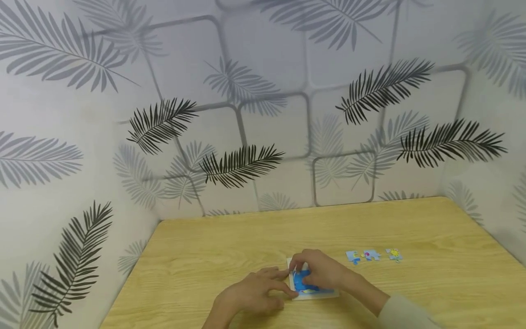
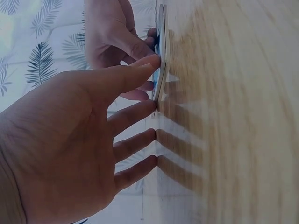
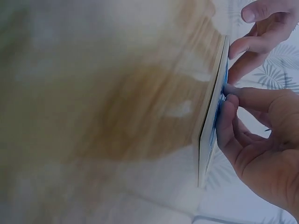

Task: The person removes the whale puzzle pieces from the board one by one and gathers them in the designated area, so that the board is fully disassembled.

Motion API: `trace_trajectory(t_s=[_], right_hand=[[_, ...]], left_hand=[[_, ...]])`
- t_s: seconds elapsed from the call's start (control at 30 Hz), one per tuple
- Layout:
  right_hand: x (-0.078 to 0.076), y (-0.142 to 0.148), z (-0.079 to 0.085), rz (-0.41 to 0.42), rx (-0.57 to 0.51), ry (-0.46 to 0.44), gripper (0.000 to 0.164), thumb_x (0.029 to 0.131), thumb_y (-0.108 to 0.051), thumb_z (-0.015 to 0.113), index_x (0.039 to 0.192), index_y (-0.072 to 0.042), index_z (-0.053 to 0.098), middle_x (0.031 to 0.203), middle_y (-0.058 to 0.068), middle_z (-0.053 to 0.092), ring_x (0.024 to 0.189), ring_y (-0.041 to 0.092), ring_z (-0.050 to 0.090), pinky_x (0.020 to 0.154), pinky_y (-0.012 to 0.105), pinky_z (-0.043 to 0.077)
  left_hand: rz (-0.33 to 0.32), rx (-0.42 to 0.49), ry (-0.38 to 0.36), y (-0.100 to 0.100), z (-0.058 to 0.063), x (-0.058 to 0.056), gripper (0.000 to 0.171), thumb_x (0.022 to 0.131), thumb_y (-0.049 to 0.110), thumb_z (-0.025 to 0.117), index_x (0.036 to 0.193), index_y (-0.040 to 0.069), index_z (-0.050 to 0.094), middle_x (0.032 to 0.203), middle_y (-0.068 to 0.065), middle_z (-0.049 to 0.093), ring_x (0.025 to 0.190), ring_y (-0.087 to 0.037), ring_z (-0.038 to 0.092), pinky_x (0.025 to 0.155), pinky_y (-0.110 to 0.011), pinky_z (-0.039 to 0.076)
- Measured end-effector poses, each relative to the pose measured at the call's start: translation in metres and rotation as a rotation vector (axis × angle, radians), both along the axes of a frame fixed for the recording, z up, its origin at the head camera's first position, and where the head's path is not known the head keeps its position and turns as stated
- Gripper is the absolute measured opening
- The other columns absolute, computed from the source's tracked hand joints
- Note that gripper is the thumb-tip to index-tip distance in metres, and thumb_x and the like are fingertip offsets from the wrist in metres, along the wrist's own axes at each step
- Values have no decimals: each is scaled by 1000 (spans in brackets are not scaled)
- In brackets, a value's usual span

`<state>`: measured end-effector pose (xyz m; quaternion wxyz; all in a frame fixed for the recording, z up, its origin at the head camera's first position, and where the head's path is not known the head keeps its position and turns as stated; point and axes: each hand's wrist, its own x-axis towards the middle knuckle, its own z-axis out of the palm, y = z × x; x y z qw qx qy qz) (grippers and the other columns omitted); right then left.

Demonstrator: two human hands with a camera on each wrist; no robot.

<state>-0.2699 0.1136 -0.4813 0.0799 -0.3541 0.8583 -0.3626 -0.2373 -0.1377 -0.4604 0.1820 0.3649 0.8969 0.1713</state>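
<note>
2 hands show: 1 left hand [image 1: 256,292] and 1 right hand [image 1: 322,269]. 1 pale sleeve [image 1: 404,315] shows in the head view. There is 1 table [image 1: 230,246] and, on it, 1 puzzle board [image 1: 316,296]; the pieces within that board are too covered by fingers to count. Loose puzzle pieces [image 1: 371,255] number 3, of which 1 bears a yellow sunlike shape. On the wallpaper [image 1: 271,132], 5 near-black fronds [image 1: 242,165] appear whole.
</note>
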Motion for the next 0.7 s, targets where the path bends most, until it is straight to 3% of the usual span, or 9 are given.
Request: trace_trajectory(t_s=[0.17, 0.4, 0.6, 0.7], right_hand=[[0, 0, -1, -22, 3, -67, 34, 86, 5, 78, 113, -11, 67, 109, 5, 64, 97, 20, 60, 81, 31, 56], [0, 0, 0, 1, 11, -28, 22, 90, 2, 75, 105, -14, 72, 109, 0, 55, 94, 15, 54, 82, 28, 52], [3, 2, -3, 71, -42, 55, 22, 95, -1, 71, 114, -12, 77, 98, -2, 66, 83, 5, 54, 75, 22, 53], [4, 5, -1, 74, -97, 41, 24, 96, -2, 70, 119, -11, 75, 102, 0, 72, 80, 4, 56, 70, 21, 53]], left_hand=[[5, -8, 9, 2, 1, 0, 33, 100, 30, 67, 130, 42, 71, 164, 3, 42, 154, -32, 32, 111, -75, 34], [4, -5, 15, 1, 1, 0, 31, 101, 33, 66, 131, 40, 71, 164, 5, 41, 154, -30, 31, 110, -75, 34], [5, 9, 8, 1, 1, -1, 31, 101, 32, 66, 131, 40, 72, 163, 7, 42, 154, -31, 32, 112, -73, 34], [12, 5, -10, 2, 1, -1, 31, 101, 32, 67, 130, 41, 72, 163, 6, 43, 154, -30, 32, 113, -72, 33]])
